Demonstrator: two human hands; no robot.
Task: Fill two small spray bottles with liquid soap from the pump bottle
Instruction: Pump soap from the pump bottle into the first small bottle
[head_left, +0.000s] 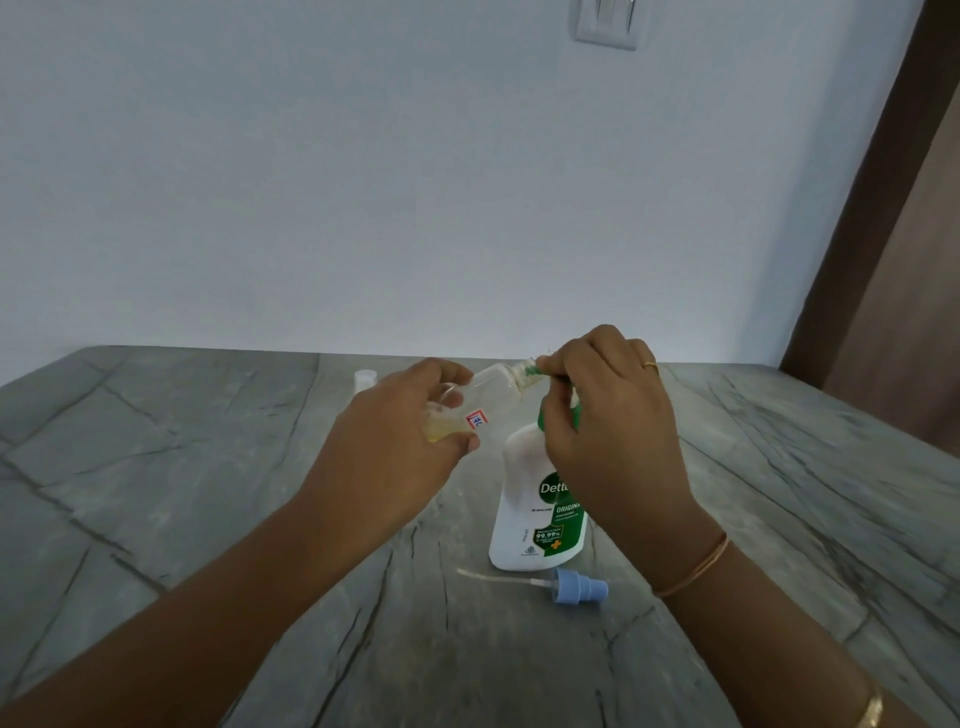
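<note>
1. Currently, the left hand (395, 447) grips the small spray bottle (488, 389) above the middle of the table (208, 467). Its fingers and thumb are curled round the lower body and clamped on it.
2. The small spray bottle is capless and tilted, with its open neck pointing up and to the right. A little yellowish liquid sits at its lower end, partly hidden by the left fingers. A red-bordered sticker (475, 420) shows on its side.
3. The right hand (608, 431) is wrapped over the head of the pump bottle (524, 499). Its fingers are curled together round the head and hide most of it. Only the green nozzle (532, 370) protrudes, and its tip meets the neck of the small spray bottle.
4. The pump bottle stands upright at the middle of the table, its green label facing the near edge.
5. A blue spray cap (579, 587) lies on its side just beside the pump bottle's base, on the near-edge side. Its dip tube points toward the left edge.
6. A small white object (365, 379) stands near the far edge, beyond the left hand. Whether it is a cap or a bottle cannot be told.
7. The right hand carries a ring (650, 365), and its wrist carries a thin bangle (696, 569).
8. A switch plate (605, 23) is mounted on the wall behind the far edge. A brown door frame (862, 234) rises beyond the far right corner.
</note>
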